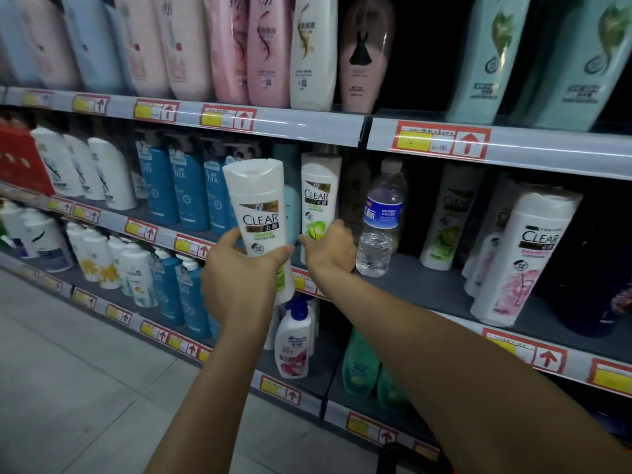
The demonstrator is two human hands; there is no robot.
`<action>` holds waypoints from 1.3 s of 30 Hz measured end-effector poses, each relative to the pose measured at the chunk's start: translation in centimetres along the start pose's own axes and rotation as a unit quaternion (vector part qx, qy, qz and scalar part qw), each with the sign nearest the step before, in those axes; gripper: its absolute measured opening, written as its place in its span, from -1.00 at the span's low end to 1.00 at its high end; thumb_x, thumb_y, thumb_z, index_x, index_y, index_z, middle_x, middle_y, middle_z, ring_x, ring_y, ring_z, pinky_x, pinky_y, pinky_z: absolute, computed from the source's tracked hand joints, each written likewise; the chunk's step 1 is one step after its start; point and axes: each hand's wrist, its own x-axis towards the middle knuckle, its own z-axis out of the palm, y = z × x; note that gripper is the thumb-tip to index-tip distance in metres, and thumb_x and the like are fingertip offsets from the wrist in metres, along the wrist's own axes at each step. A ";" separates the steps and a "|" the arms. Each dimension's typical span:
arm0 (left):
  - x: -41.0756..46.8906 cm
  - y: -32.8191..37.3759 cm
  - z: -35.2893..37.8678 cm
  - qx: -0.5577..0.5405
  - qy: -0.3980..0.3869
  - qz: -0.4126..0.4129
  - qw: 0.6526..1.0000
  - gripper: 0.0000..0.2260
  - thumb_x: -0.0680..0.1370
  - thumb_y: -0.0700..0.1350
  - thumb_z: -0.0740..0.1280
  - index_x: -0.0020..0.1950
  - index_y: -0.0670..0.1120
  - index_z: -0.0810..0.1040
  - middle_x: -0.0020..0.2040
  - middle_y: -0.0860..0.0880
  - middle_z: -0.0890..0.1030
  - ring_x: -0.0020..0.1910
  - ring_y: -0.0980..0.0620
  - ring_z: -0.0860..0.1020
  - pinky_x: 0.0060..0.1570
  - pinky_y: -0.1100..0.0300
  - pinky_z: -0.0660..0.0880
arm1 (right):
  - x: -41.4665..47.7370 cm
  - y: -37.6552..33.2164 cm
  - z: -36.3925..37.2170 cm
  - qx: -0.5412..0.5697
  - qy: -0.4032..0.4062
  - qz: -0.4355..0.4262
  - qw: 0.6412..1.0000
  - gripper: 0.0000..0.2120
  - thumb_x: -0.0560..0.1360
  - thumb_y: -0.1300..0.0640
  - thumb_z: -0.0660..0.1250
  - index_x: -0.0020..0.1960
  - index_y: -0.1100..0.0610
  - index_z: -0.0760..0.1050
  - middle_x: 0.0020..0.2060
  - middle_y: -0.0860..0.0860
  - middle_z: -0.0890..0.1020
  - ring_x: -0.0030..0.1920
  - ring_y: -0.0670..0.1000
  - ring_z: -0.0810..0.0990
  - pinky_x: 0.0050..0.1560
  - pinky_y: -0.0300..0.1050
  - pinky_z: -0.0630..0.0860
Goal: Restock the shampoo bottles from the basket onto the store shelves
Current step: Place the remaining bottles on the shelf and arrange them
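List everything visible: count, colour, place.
held Clear bottle: one, white, before middle shelf
shelved Clear bottle: one, white and green, middle shelf
water bottle: one, clear, blue label, beside it
flowered Clear bottle: one, white-pink, far right
pump bottles: several, blue, middle shelf, left
pink bottles: several, pink, top shelf
mint bottles: two, mint, top shelf, right
price tags: many, red and yellow, shelf edges
left hand: grips held Clear bottle
right hand: grips shelved Clear bottle's base

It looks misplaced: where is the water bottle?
In the head view, the water bottle stands on the middle shelf, just right of the right hand and a white Clear bottle.
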 end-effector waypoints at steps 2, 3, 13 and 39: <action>-0.2 0.2 0.0 -0.002 -0.003 0.010 1.000 -0.68 0.34 0.07 0.64 -0.01 0.12 0.61 -0.25 0.25 0.55 -0.24 0.22 0.56 -0.29 0.22 0.43 | -0.8 0.7 -0.5 0.023 0.009 -0.017 1.000 -0.48 0.41 -0.10 0.57 0.20 0.15 0.48 0.14 0.10 0.59 0.13 0.16 0.62 -0.01 0.03 0.57; -0.4 0.3 0.0 -0.002 -0.001 0.016 1.000 -0.67 0.34 0.08 0.64 0.01 0.11 0.61 -0.23 0.24 0.55 -0.23 0.22 0.56 -0.29 0.22 0.43 | -1.4 1.1 -1.0 0.041 0.018 -0.031 0.999 -0.50 0.41 -0.10 0.57 0.18 0.14 0.49 0.12 0.08 0.59 0.11 0.15 0.62 0.01 0.05 0.59; -2.0 2.3 0.3 -0.015 0.017 0.032 0.999 -0.64 0.33 0.09 0.64 0.03 0.16 0.60 -0.09 0.17 0.64 -0.08 0.02 0.66 0.00 -0.15 0.64 | -5.9 7.6 -11.2 0.132 0.102 -0.119 0.979 -0.54 0.49 0.00 0.52 0.32 0.03 0.44 0.15 -0.05 0.53 0.14 -0.06 0.52 0.14 -0.09 0.53; -4.3 4.2 5.2 -0.022 -0.018 0.025 0.999 -0.63 0.32 0.10 0.65 0.01 0.14 0.57 -0.09 0.12 0.66 -0.08 -0.03 0.66 -0.02 -0.10 0.63 | 2.6 10.8 -9.1 0.002 0.169 0.174 0.970 -0.23 0.65 0.13 0.29 0.64 0.24 -0.13 0.42 0.29 0.37 0.39 0.28 0.42 0.33 0.11 0.39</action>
